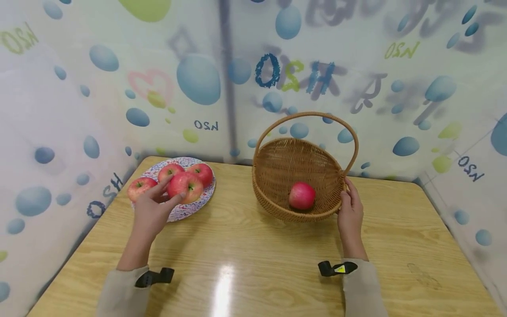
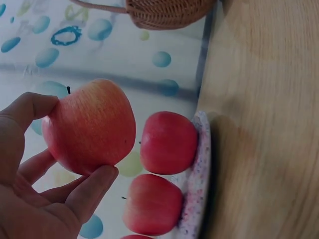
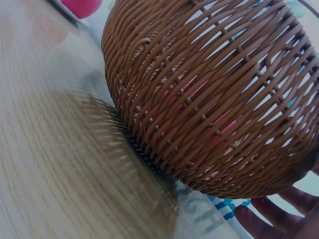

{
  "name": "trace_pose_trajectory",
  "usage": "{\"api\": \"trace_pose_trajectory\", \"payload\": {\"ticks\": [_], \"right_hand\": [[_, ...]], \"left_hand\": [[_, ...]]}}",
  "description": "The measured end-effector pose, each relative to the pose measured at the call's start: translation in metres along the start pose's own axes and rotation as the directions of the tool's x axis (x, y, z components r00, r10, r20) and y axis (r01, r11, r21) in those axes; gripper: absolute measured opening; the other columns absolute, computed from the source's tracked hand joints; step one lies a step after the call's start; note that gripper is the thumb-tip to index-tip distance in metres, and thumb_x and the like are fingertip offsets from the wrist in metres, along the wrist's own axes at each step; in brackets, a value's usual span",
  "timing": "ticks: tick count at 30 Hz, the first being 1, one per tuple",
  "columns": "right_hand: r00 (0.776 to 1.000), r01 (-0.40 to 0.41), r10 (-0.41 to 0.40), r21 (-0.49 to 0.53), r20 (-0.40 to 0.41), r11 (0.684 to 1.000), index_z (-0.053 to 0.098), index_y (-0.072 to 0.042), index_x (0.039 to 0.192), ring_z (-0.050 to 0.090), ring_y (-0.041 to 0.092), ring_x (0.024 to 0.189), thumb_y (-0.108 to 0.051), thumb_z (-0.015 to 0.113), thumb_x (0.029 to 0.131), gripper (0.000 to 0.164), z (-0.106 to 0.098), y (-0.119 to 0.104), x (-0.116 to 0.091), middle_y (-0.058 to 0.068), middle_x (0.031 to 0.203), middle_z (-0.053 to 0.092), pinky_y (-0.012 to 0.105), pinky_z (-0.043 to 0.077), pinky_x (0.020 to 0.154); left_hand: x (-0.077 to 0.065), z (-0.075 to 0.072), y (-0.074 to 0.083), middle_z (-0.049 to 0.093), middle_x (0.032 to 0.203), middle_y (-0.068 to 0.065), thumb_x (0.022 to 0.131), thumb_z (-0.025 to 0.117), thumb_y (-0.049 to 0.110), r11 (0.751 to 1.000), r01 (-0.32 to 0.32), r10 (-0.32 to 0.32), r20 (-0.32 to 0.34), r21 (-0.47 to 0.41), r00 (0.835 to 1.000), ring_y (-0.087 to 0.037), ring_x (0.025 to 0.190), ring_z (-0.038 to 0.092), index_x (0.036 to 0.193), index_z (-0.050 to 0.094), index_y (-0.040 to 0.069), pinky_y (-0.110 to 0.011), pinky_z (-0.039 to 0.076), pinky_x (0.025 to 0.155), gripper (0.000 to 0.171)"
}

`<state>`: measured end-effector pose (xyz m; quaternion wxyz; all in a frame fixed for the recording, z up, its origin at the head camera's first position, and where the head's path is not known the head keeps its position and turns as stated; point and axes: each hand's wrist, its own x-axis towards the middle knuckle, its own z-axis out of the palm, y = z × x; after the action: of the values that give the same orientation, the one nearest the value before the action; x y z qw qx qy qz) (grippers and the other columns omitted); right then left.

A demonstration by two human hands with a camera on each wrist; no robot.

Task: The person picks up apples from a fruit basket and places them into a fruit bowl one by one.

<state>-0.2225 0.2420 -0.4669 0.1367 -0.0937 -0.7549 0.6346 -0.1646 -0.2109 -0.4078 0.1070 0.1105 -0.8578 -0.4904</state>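
My left hand [image 1: 152,213] holds a red apple [image 1: 184,186] between thumb and fingers, raised above a speckled plate [image 1: 210,188]. In the left wrist view this apple [image 2: 92,127] is clear of the others, its stem toward the fingers. Three red apples lie on the plate: one at left [image 1: 139,189], one behind [image 1: 170,171], one at right [image 1: 202,173]. My right hand [image 1: 351,210] grips the right rim of a brown wicker basket [image 1: 277,160] near its handle's foot. The basket leans with its mouth toward me, and one red apple [image 1: 302,196] sits inside.
Everything stands on a light wooden table [image 1: 253,251]. A patterned curtain-like wall [image 1: 245,110] closes the back and both sides, right behind the plate and basket. The basket's tall arched handle [image 1: 306,114] rises above its rim. Bare wood separates plate and basket.
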Motion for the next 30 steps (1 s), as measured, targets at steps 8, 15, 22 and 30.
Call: {"api": "trace_pose_trajectory", "payload": {"ticks": [8, 15, 22, 30], "right_hand": [[1.0, 0.0, -0.001, -0.059, -0.023, 0.998, 0.037, -0.038, 0.156, 0.048, 0.03, 0.141, -0.033, 0.031, 0.109, 0.047, 0.0, -0.001, -0.002, 0.005, 0.16, 0.041, 0.046, 0.051, 0.103], [1.0, 0.008, -0.009, -0.044, -0.012, 0.999, 0.036, -0.037, 0.156, 0.048, 0.032, 0.141, -0.034, 0.031, 0.11, 0.047, 0.0, -0.002, -0.003, 0.007, 0.16, 0.041, 0.048, 0.049, 0.105], [1.0, 0.0, -0.001, -0.053, -0.01, 0.999, 0.036, -0.038, 0.156, 0.049, 0.03, 0.14, -0.034, 0.031, 0.11, 0.047, 0.0, -0.001, -0.003, 0.006, 0.16, 0.042, 0.027, 0.054, 0.095], [1.0, -0.001, 0.0, -0.026, -0.01, 1.0, 0.036, -0.037, 0.156, 0.045, 0.033, 0.144, -0.034, 0.031, 0.11, 0.047, 0.0, -0.001, -0.002, 0.006, 0.163, 0.037, 0.058, 0.045, 0.108]], "left_hand": [[0.011, 0.003, -0.022, 0.052, 0.15, -0.022, 0.095, 0.068, 0.045, 0.993, 0.107, -0.103, 0.083, -0.045, 0.991, -0.035, 0.128, 0.057, 0.155, 0.043, 0.023, -0.004, 0.048, 0.075, 0.068], [0.018, 0.008, -0.038, 0.05, 0.15, -0.02, 0.097, 0.065, 0.044, 0.971, 0.223, -0.209, 0.142, -0.088, 0.968, -0.019, 0.115, 0.057, 0.156, 0.04, 0.023, -0.007, 0.052, 0.078, 0.068], [0.022, 0.01, -0.05, 0.048, 0.149, -0.021, 0.099, 0.064, 0.038, 0.945, 0.286, -0.258, 0.174, -0.157, 0.95, 0.002, 0.091, 0.059, 0.157, 0.039, 0.021, -0.012, 0.056, 0.08, 0.066], [0.024, 0.011, -0.052, 0.04, 0.157, -0.019, 0.097, 0.063, 0.048, 0.929, 0.326, -0.289, 0.209, -0.173, 0.934, -0.004, 0.103, 0.059, 0.159, 0.033, 0.022, -0.012, 0.056, 0.085, 0.073]]}}
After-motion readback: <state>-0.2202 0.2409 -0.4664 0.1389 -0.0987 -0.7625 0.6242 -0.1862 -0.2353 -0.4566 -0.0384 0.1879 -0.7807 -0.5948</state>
